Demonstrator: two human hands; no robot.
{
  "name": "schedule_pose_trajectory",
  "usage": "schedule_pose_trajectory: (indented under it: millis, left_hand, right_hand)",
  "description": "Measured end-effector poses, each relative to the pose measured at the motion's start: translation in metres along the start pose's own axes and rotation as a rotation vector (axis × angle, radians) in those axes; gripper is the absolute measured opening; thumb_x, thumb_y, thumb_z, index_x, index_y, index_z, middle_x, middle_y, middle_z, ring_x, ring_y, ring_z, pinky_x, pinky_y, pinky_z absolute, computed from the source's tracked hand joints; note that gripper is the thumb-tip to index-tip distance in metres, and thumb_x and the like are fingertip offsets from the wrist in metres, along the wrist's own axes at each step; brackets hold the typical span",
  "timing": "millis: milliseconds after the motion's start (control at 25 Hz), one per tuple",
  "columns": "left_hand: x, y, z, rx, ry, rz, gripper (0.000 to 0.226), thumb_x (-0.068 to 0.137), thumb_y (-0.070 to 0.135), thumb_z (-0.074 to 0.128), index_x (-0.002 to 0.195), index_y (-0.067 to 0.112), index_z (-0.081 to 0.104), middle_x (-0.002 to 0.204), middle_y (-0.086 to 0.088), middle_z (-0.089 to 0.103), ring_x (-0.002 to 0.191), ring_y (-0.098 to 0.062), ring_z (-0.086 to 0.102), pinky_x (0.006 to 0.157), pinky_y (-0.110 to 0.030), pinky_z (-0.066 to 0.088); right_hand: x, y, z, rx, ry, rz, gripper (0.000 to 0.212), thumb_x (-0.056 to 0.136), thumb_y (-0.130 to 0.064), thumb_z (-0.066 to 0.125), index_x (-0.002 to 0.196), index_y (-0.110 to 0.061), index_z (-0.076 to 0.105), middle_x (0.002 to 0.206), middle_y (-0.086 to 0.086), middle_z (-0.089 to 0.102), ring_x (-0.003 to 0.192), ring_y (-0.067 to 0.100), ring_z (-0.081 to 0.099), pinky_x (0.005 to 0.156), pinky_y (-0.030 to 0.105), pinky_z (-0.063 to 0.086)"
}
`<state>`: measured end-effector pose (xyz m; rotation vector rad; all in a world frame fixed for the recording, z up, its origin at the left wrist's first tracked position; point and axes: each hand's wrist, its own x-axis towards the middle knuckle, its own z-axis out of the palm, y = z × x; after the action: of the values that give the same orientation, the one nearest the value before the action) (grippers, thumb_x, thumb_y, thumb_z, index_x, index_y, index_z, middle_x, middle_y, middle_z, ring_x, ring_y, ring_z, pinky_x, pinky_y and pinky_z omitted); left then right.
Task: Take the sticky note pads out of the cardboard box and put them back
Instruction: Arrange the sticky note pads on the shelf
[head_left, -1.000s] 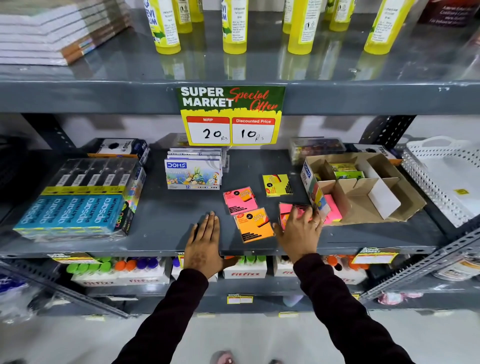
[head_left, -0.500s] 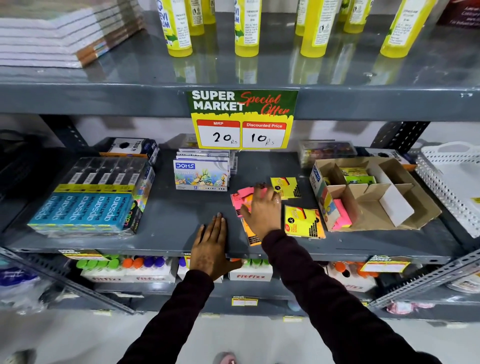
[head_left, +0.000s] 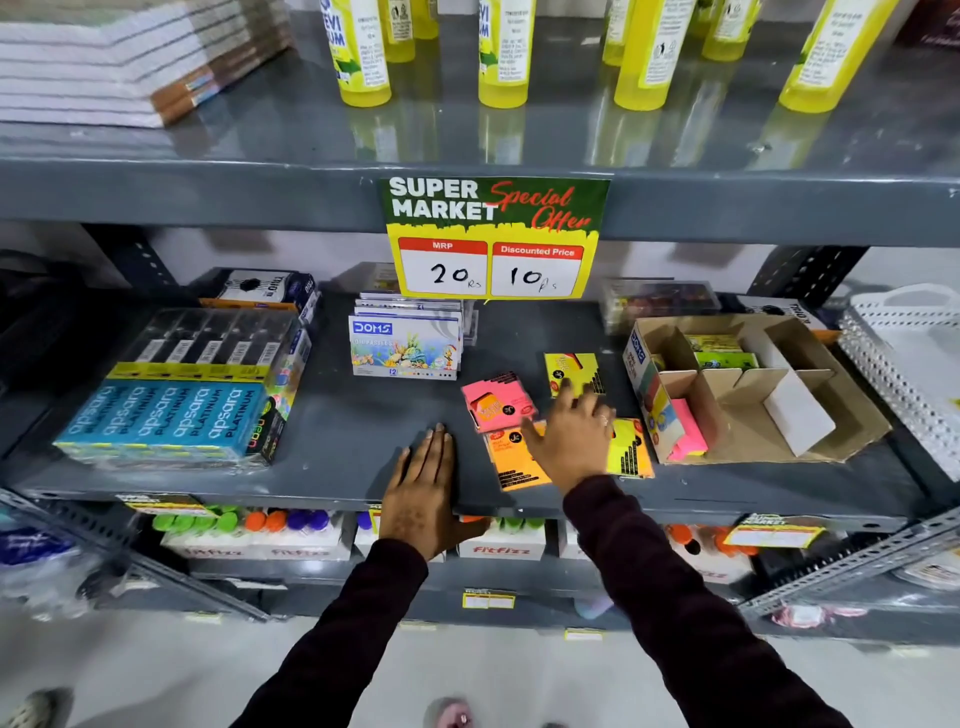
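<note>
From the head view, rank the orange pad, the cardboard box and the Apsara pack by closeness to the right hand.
1. Orange pad: touching the right hand, on its left.
2. Cardboard box: further right on the shelf.
3. Apsara pack: far left.

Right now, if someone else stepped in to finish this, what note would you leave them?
Left hand: flat on the shelf edge, empty.
Right hand: open, above the loose pads, gripping nothing.
Out on the shelf: pink pad, orange pad, two yellow pads.
In the cardboard box: a pink pad in front, others at the back.
Left: returning the four loose pads.
</note>
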<state>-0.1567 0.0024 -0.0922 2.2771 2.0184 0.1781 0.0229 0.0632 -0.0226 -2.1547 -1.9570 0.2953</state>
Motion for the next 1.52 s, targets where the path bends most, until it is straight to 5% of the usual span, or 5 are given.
schedule_pose_trajectory:
  millis: [400, 600, 880, 1280, 1520]
  left_hand:
    - [0.001, 0.000, 0.002, 0.055, -0.039, -0.005, 0.117, 0.070, 0.088, 0.009, 0.141, -0.003, 0.026, 0.149, -0.018, 0.028, 0.135, -0.032, 0.030, 0.109, -0.047, 0.020]
    - [0.000, 0.003, -0.002, 0.014, -0.013, 0.004, 0.118, 0.068, 0.090, 0.018, 0.141, -0.002, 0.028, 0.149, -0.017, 0.030, 0.136, -0.029, 0.029, 0.111, -0.041, 0.009]
    - [0.000, 0.001, 0.002, -0.033, -0.003, 0.013, 0.114, 0.065, 0.084, 0.039, 0.140, -0.001, 0.031, 0.147, -0.017, 0.033, 0.134, -0.031, 0.032, 0.109, -0.050, 0.023]
    - [0.001, 0.000, 0.001, 0.035, -0.038, 0.002, 0.117, 0.066, 0.087, 0.030, 0.141, -0.002, 0.024, 0.149, -0.018, 0.028, 0.136, -0.031, 0.029, 0.111, -0.039, 0.002]
    - [0.000, 0.000, 0.003, 0.056, -0.006, 0.007, 0.119, 0.066, 0.091, 0.019, 0.141, -0.002, 0.026, 0.148, -0.018, 0.030, 0.135, -0.030, 0.030, 0.109, -0.048, 0.019]
  right_hand:
    - [-0.018, 0.043, -0.005, -0.071, -0.056, 0.150, 0.083, 0.085, -0.049, 0.056, 0.145, -0.003, 0.020, 0.138, 0.029, 0.037, 0.128, 0.047, 0.037, 0.110, 0.054, 0.029]
    - [0.027, 0.025, -0.008, -0.019, 0.024, 0.017, 0.077, 0.086, -0.042, 0.057, 0.142, -0.001, 0.025, 0.139, 0.032, 0.037, 0.125, 0.048, 0.040, 0.107, 0.052, 0.034]
    - [0.081, 0.018, 0.009, -0.096, -0.072, -0.014, 0.066, 0.094, -0.041, 0.047, 0.142, -0.002, 0.027, 0.151, 0.030, 0.023, 0.137, 0.047, 0.028, 0.116, 0.053, 0.021]
    - [-0.013, 0.051, -0.001, -0.067, -0.032, 0.159, 0.070, 0.087, -0.046, 0.056, 0.135, 0.000, 0.034, 0.139, 0.030, 0.038, 0.129, 0.047, 0.038, 0.108, 0.054, 0.034]
    - [-0.021, 0.051, -0.003, -0.044, -0.017, 0.168, 0.069, 0.085, -0.043, 0.060, 0.134, -0.002, 0.034, 0.138, 0.028, 0.038, 0.125, 0.047, 0.039, 0.102, 0.055, 0.040]
